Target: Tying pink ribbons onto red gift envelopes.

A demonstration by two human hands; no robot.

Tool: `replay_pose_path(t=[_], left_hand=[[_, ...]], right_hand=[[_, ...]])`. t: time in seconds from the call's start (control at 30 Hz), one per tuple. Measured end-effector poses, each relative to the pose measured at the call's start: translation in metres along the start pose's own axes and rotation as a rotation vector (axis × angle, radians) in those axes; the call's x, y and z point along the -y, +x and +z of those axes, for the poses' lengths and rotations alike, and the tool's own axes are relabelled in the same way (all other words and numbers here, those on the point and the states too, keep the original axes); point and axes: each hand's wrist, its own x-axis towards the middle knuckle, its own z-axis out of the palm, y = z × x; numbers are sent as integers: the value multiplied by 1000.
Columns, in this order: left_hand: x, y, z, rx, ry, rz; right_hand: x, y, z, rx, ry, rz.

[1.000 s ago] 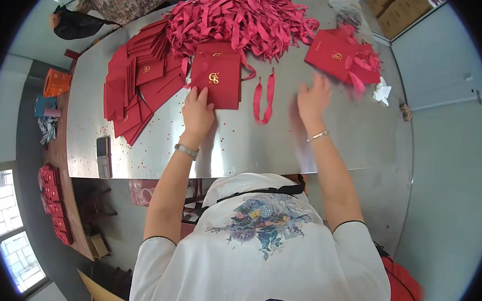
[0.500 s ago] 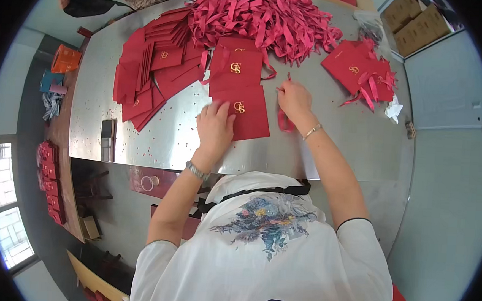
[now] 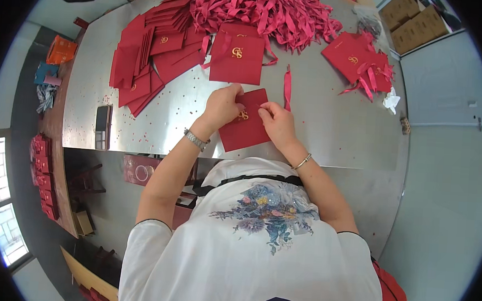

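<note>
Near the front of the metal table, a flat red card (image 3: 244,133) with a gold emblem lies tilted between my hands. My left hand (image 3: 223,108) has its fingers closed at the card's upper left side. At the card's right edge, my right hand (image 3: 279,126) pinches with thumb and forefinger. A pink-red ribbon (image 3: 287,87) stretches away from behind my right hand; whether its near end is in that pinch is hidden. Just beyond my hands lies a small stack of similar red cards (image 3: 236,67).
A big heap of pink-red ribbons (image 3: 266,14) covers the table's far side. Overlapping red cards (image 3: 163,63) spread at left, with a phone (image 3: 103,126) nearer the edge. At right lie red cards with ribbons (image 3: 357,61) and a crumpled white tissue (image 3: 391,100).
The front card has slid toward me and turned, apart from the stack. My right hand has moved left from the ribbon to the card's edge. My left hand has shifted up the card's left side.
</note>
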Motion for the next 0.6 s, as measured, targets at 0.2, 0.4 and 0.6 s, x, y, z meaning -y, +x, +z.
replay_pose_path(t=[0.2,0.4,0.6], left_hand=[[4,-21,-3,156,-337,-43],[10,-32,13,115,-467,-57],[-10,-43,2,31,-342,-4]], right_hand=[[19,-12,1,-40,-205,-172],[21,-11,5,12,-224,-147],[33,-2,0,50,-362,-186]])
